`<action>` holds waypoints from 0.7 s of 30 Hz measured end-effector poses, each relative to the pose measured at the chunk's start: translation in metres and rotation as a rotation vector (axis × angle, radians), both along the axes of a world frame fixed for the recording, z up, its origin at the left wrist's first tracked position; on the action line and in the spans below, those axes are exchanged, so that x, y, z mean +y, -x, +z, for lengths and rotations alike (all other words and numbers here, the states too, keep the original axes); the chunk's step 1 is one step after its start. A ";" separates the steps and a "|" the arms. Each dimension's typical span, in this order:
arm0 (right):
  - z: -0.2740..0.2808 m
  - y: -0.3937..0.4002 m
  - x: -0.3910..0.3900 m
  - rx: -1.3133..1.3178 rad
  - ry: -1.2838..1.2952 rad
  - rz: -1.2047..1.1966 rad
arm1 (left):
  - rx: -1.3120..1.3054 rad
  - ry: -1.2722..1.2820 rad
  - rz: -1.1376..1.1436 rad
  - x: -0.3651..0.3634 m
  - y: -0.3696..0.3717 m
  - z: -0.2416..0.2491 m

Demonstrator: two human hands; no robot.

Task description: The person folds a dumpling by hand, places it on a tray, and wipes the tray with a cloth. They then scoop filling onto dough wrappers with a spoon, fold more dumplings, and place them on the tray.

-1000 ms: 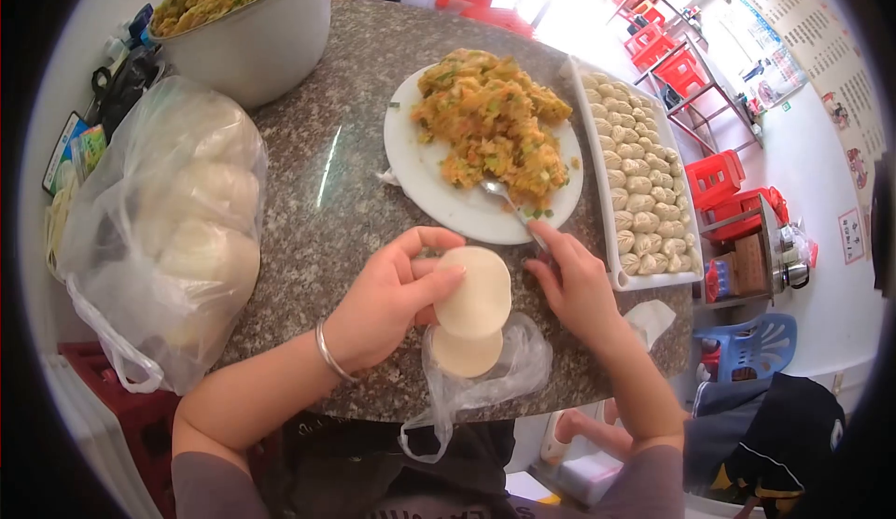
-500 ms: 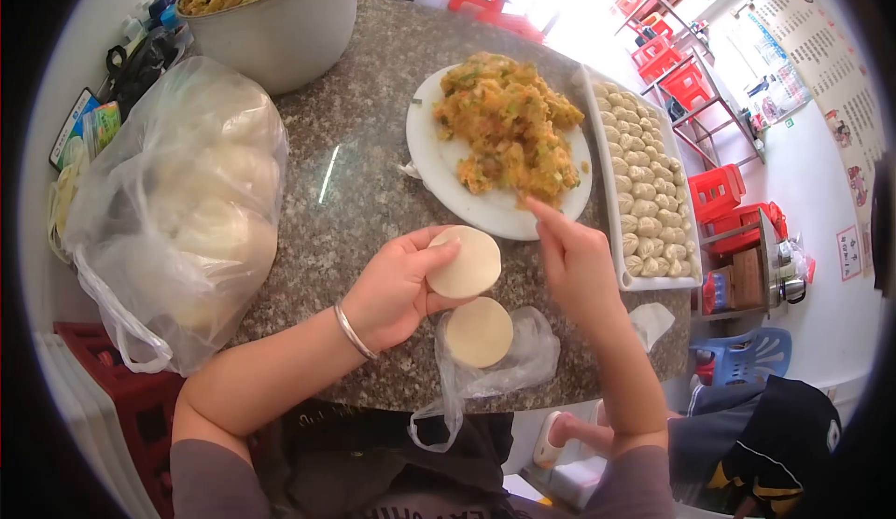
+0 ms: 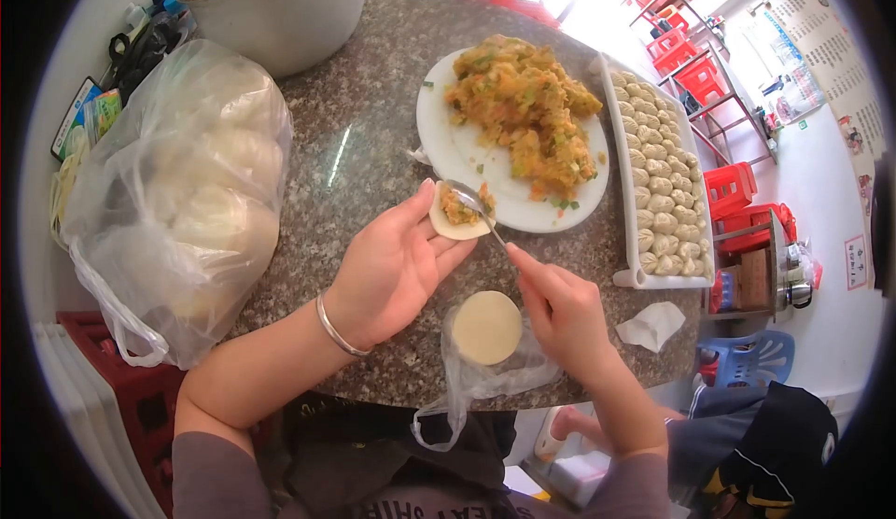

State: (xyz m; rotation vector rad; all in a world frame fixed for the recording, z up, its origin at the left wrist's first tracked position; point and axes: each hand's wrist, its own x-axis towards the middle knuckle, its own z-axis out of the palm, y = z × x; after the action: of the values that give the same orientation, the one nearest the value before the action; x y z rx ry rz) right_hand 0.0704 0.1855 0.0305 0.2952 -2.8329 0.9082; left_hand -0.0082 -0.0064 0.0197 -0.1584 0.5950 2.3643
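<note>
My left hand (image 3: 392,272) lies palm up over the granite table and holds a round dumpling wrapper (image 3: 450,227) on its fingertips. My right hand (image 3: 560,309) grips a metal spoon (image 3: 471,203) by the handle. The spoon's bowl rests on the wrapper, with orange and green filling on it. Just beyond the wrapper stands a white plate (image 3: 462,155) heaped with the same filling (image 3: 523,113). Between my wrists a stack of wrappers (image 3: 485,327) sits on an opened plastic bag.
A white tray (image 3: 627,272) packed with several finished dumplings runs along the right. A large clear bag of white buns (image 3: 187,192) fills the left side. A metal pot (image 3: 289,15) of filling stands at the back. A crumpled tissue (image 3: 651,325) lies by the table edge.
My left hand turned palm up and moved the wrapper toward the plate. My right hand drew the spoon back from the filling heap and set a scoop on the wrapper.
</note>
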 end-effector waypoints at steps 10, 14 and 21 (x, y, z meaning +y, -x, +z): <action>-0.002 -0.015 -0.005 -0.023 0.062 -0.059 | 0.017 0.155 0.038 0.006 -0.008 0.000; 0.006 -0.015 0.003 -0.172 0.373 -0.151 | 0.048 0.206 0.077 0.002 -0.004 -0.002; 0.005 -0.010 0.011 -0.228 0.554 -0.128 | 0.101 0.140 0.035 -0.001 0.002 0.001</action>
State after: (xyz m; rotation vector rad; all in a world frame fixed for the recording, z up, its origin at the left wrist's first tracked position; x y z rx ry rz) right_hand 0.0805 0.1964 0.0355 -0.0630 -2.5970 1.7228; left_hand -0.0104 -0.0074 0.0204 -0.1126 0.8133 2.3751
